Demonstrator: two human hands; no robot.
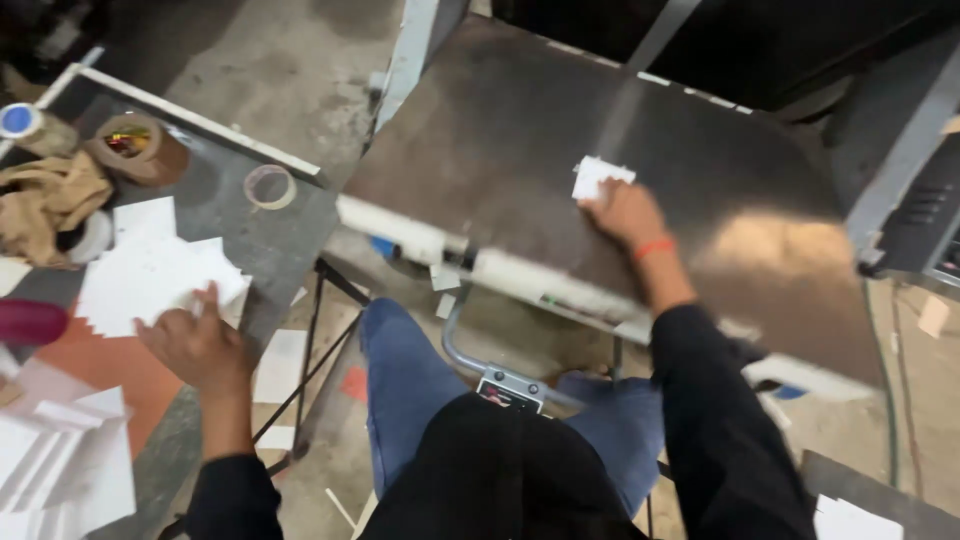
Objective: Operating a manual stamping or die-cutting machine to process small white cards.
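Pressing a white card point(600, 176) flat, the right hand point(625, 212); left hand point(195, 345) fingers white sheets point(150, 280), grip unclear.

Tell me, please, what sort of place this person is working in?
Probably a small workshop or factory floor: a worn metal machine table, a side bench strewn with tape rolls and white card pieces, and a bare concrete floor.

Two hands in view: left hand point(192, 345), right hand point(622, 212).
Two worktops: dark side worktop point(215, 195) at left, metal worktop point(520, 130) ahead.
One small white card point(598, 176) on metal worktop.
One loose pile of white cards point(150, 275) at left; exact number not countable, blurred.
Three tape rolls: brown tape roll point(135, 148), clear tape roll point(270, 186), blue-capped roll point(20, 122).
One tan crumpled cloth point(45, 200).
One orange wristband point(652, 247).
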